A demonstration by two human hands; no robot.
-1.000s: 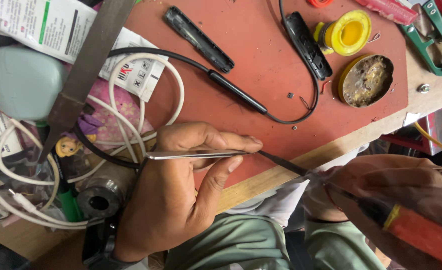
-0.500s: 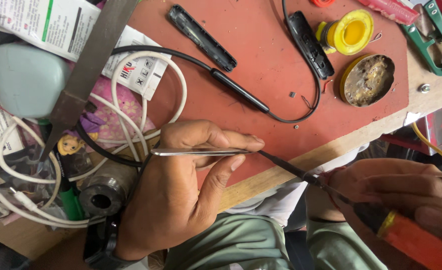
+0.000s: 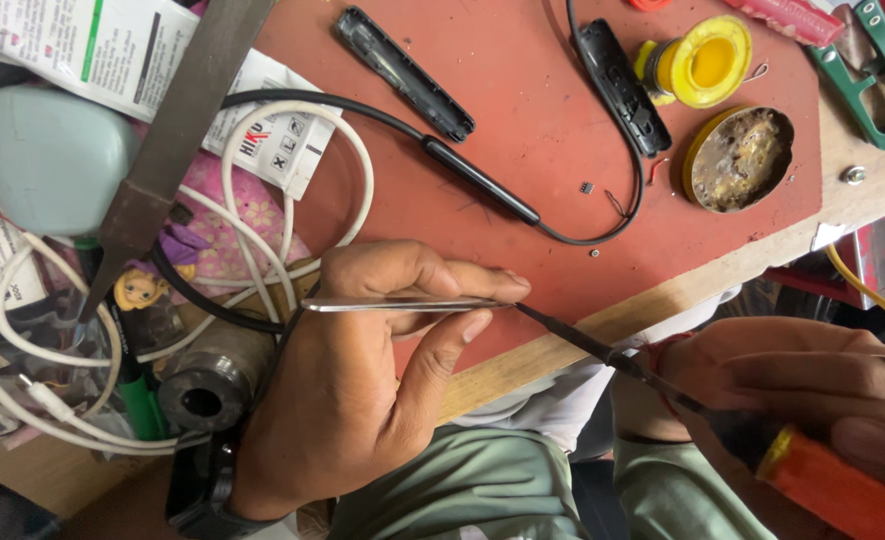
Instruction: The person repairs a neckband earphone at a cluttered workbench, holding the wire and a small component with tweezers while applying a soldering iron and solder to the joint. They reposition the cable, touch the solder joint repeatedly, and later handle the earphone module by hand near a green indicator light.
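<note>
My left hand point(image 3: 362, 400) grips silver tweezers point(image 3: 402, 303) between thumb and fingers, over the front edge of the red work mat point(image 3: 522, 90). Their dark tips point(image 3: 582, 345) reach right toward my right hand point(image 3: 802, 375). That hand is closed around a soldering iron with an orange-red handle point(image 3: 847, 495). The iron's dark shaft point(image 3: 707, 410) points left and meets the tweezer tips beside a bit of red wire point(image 3: 652, 350). What the tips pinch is too small to see.
On the mat lie two black plastic shells point(image 3: 402, 72) point(image 3: 622, 85), a black cable point(image 3: 482, 180), a tiny chip point(image 3: 585, 187), a yellow solder spool point(image 3: 707, 62) and a flux tin point(image 3: 740, 158). Green cutters point(image 3: 877, 80) lie far right. White cables point(image 3: 262, 230), a metal file point(image 3: 177, 130) and a metal cylinder point(image 3: 212, 380) crowd the left.
Both hands keep the same grips and stay almost still; the view has shifted only slightly.
</note>
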